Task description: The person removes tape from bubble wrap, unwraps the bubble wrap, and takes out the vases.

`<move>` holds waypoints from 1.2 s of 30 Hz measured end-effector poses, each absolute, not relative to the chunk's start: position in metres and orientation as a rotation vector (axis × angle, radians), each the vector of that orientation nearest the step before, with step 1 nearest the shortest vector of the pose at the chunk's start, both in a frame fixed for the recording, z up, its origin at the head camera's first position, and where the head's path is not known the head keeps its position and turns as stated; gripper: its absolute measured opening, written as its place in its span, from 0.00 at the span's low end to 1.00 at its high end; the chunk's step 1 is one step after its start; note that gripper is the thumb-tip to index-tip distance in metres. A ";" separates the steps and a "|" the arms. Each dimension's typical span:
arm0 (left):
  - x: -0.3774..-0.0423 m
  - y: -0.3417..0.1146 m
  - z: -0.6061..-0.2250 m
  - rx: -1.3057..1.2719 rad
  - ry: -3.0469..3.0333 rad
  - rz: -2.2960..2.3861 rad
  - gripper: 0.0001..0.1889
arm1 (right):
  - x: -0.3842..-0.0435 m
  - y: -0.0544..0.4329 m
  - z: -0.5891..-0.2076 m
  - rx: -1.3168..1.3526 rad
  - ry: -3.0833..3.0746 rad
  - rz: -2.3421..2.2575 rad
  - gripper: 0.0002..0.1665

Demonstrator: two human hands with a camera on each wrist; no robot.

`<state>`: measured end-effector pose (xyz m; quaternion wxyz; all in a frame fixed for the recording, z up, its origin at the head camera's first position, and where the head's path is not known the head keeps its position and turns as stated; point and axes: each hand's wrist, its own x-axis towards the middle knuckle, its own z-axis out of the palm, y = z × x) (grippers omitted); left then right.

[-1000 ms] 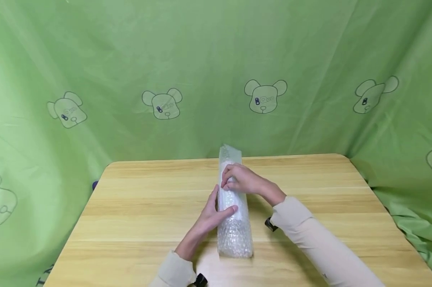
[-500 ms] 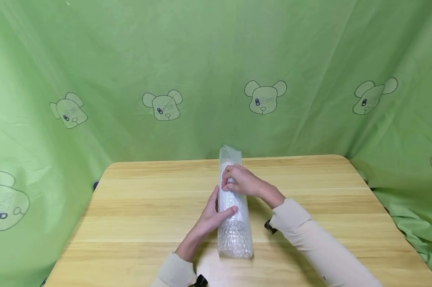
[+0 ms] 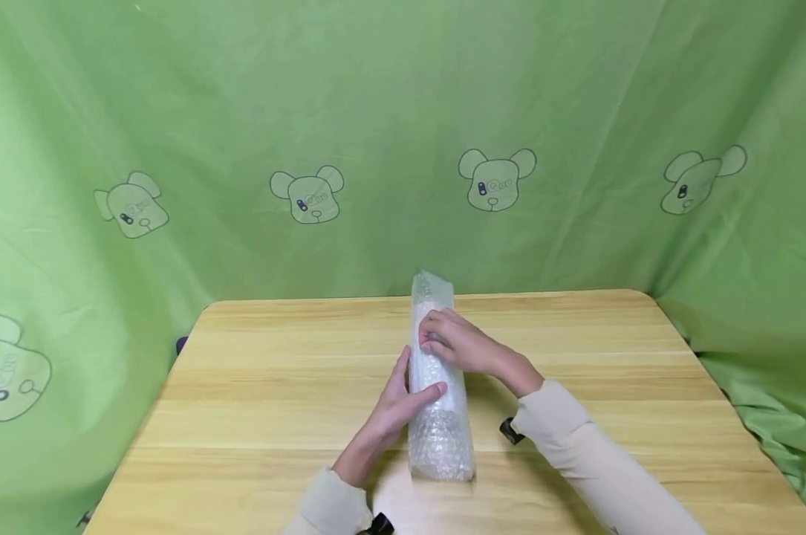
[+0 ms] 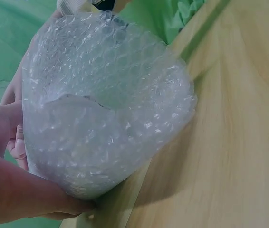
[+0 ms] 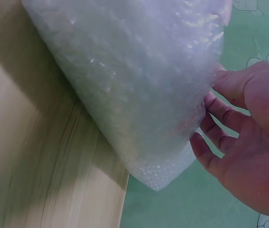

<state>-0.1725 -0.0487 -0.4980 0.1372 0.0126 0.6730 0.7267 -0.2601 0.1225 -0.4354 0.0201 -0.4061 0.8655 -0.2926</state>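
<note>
A long bubble-wrapped package (image 3: 440,446) lies lengthwise on the wooden table, with a whiter stretch along its middle. My left hand (image 3: 396,405) holds its left side, thumb across the top and fingers down along the edge. In the left wrist view the near end of the bubble wrap (image 4: 91,147) gapes, a folded edge showing inside. My right hand (image 3: 459,342) is over the upper half, its bent fingers and thumb pinching at the wrap. Seen from the right wrist, those fingertips (image 5: 198,142) meet the side of the wrap (image 5: 125,85); exactly what they pinch is hidden.
The pale wooden table (image 3: 275,371) carries the package near its middle, and the far end reaches the back edge. Green curtains (image 3: 376,96) printed with bear heads hang behind and at both sides. A small dark purple thing (image 3: 181,345) shows beyond the left table edge.
My right wrist has shifted slightly right and nearer, the fingers staying on the wrap. The left hand keeps its hold, and the package stays in about the same place.
</note>
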 end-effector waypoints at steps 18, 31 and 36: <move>-0.174 -0.010 -0.494 0.020 1.937 2.147 0.58 | -0.250 0.164 -0.437 -1.150 2.651 -1.077 0.08; -0.172 0.018 -0.496 -0.002 1.922 2.179 0.56 | -0.244 0.196 -0.446 -1.047 2.606 -1.290 0.07; -0.172 0.029 -0.492 -0.004 1.925 2.189 0.56 | -0.243 0.210 -0.449 -1.029 2.614 -1.332 0.06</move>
